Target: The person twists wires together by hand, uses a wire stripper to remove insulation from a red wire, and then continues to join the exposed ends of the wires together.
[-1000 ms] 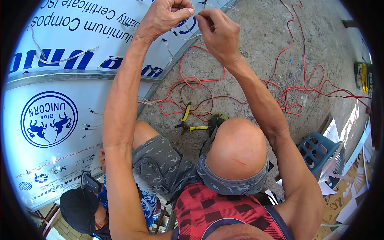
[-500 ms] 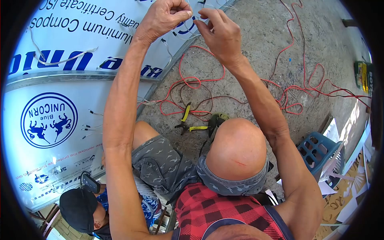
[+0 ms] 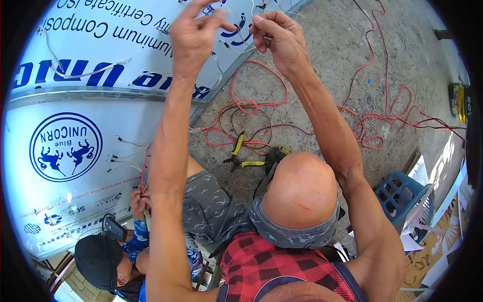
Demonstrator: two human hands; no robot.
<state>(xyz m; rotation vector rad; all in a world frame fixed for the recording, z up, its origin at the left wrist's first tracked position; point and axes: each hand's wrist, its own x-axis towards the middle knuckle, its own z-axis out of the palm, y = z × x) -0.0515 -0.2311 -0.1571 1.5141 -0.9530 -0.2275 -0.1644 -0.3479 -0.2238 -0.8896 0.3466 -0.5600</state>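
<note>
My left hand [image 3: 195, 38] is raised over the printed panel [image 3: 115, 50], its fingers apart and slightly smeared by motion, with nothing seen in them. To the right of it, my right hand [image 3: 287, 43] has thumb and index finger pinched together at the panel's edge. A thin pale wire appears to run up from that pinch; its end is hidden by the fingers. Short white wires with dark tips [image 3: 217, 60] stick out of the panel below both hands.
Yellow-handled pliers [image 3: 238, 143] lie open on the concrete beside my foot. Red and dark wire [image 3: 259, 103] loops across the floor. A blue plastic basket [image 3: 400, 194] stands at right. At lower left, a co-worker in a black cap [image 3: 98, 261] holds a red wire [image 3: 146, 168] against the panel.
My left hand has opened and moved away from my right, which has shifted slightly right. The co-worker's hand with a red wire has come into view past my left arm.
</note>
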